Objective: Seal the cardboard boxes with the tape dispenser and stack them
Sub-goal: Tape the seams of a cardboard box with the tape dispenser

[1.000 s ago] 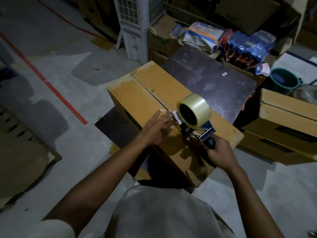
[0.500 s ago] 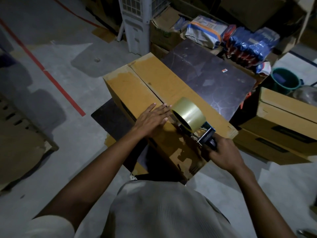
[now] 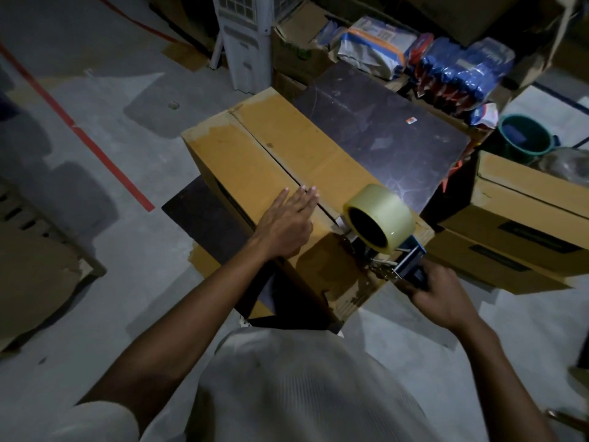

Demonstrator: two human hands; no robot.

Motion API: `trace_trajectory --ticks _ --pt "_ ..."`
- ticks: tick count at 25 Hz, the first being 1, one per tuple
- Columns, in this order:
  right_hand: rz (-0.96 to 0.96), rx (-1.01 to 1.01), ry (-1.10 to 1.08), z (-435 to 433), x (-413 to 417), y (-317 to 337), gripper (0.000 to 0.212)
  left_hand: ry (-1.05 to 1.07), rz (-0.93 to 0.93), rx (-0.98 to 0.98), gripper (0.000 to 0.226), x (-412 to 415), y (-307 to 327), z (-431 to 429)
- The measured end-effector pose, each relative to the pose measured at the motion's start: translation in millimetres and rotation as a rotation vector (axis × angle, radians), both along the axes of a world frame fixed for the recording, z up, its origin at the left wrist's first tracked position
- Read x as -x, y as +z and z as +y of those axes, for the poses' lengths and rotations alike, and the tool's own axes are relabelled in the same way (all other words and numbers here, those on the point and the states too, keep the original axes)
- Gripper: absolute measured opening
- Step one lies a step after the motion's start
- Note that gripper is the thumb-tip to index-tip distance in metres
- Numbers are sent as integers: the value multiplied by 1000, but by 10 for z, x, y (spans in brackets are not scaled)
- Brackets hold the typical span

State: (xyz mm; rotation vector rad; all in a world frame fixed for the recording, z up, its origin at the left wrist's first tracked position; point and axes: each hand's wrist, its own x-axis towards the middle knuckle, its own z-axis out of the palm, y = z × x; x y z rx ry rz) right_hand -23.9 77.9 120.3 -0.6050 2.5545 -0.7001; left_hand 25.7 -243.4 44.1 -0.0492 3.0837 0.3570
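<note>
- The cardboard box [image 3: 271, 161] stands in the middle of the concrete floor [image 3: 105, 250], right in front of the person, with its two top flaps folded shut and the seam between them running away from the person.
- The left hand [image 3: 287, 224] lies flat on the left flap. Its fingers are straight and close together, and the fingertips reach the seam.
- The right hand [image 3: 436, 298] has its fingers wrapped round the handle of the tape dispenser [image 3: 401, 266].
- The dispenser's front end sits at the near end of the seam, by the box's near edge, just beside the left hand.
- A roll of clear tape [image 3: 379, 218] sits on the dispenser, above the box top.
- A dark board [image 3: 382, 138] lies just behind the box on its right.
- Two more brown boxes [image 3: 526, 224] are stacked to the right, near the dispenser.
- A green bucket [image 3: 526, 138] stands behind those boxes, and blue packets [image 3: 462, 68] are piled beyond the dark board.
- A red line [image 3: 95, 135] crosses the floor on the left, well apart from the box.
</note>
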Motion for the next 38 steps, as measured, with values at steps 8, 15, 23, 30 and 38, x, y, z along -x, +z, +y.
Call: trace_trajectory --ticks 8,15,23,30,38 --pt "-67 34 -25 53 30 -71 12 -73 18 32 59 26 47 77" --pt "-85 55 -19 44 8 -66 12 -235 86 -212 77 -60 45 305" --pt "-76 36 -52 50 -96 -21 16 -238 130 -101 69 -70 0 277" --pt "-75 23 -70 334 -242 141 9 -172 12 27 54 -22 -7 364" --pt "-91 30 -133 757 -353 28 12 -138 119 -4 53 -90 90 406"
